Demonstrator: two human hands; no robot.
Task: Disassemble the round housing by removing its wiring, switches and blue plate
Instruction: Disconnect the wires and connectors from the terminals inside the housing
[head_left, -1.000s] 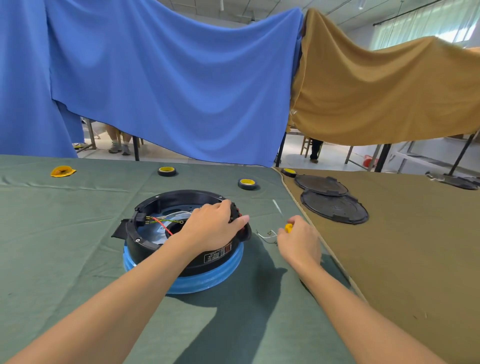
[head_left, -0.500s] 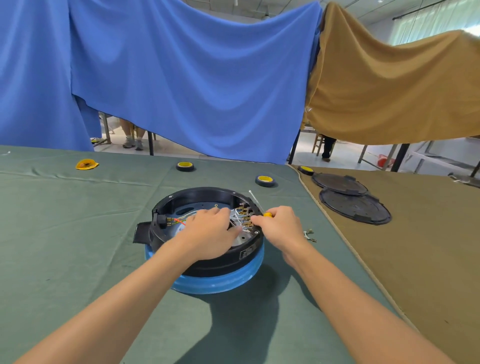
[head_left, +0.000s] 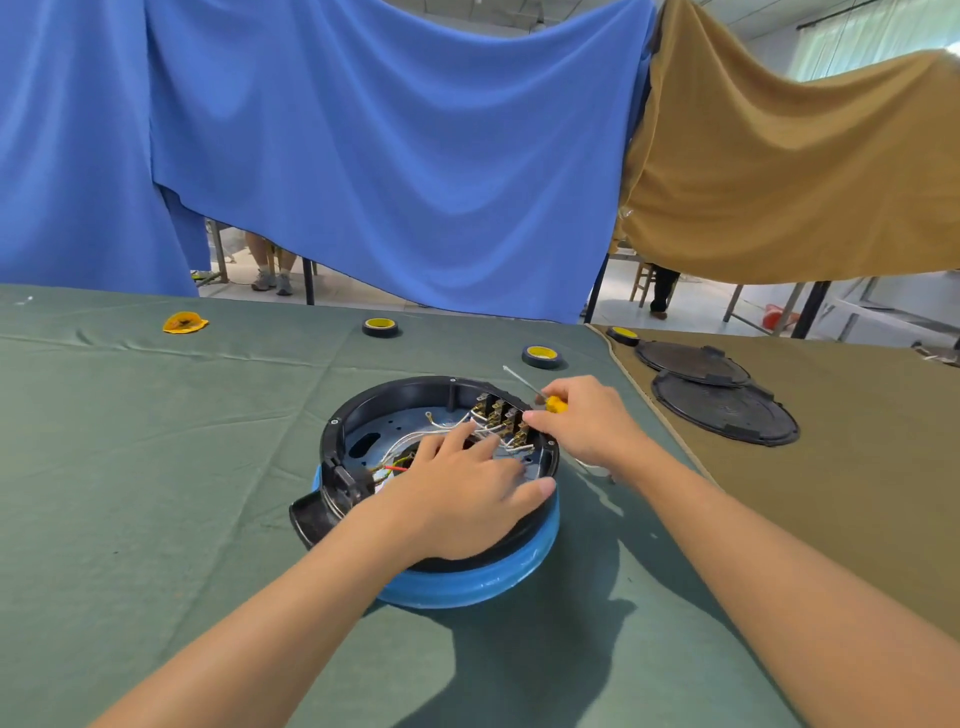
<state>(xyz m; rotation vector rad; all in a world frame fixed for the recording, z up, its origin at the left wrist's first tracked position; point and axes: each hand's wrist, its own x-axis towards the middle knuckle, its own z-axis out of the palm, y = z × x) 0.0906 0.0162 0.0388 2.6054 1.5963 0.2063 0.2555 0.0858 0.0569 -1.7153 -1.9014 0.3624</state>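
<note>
Working the wiring-and-switch step, by the look of it. Steadying the round housing (head_left: 395, 395), sitting in the middle of the counter (head_left: 156, 467), with the left hand (head_left: 462, 493) lying flat over its 6 o'clock rim, fingers straight above the white wiring (head_left: 441, 427). Gripping a yellow-handled screwdriver (head_left: 556, 404) in the right hand (head_left: 587, 423), fingertips touching the switches (head_left: 501, 415) at 2 o'clock, shaft pointing away. Likely needing next: swinging the tip onto a terminal screw, loosening wires before lifting switches.
</note>
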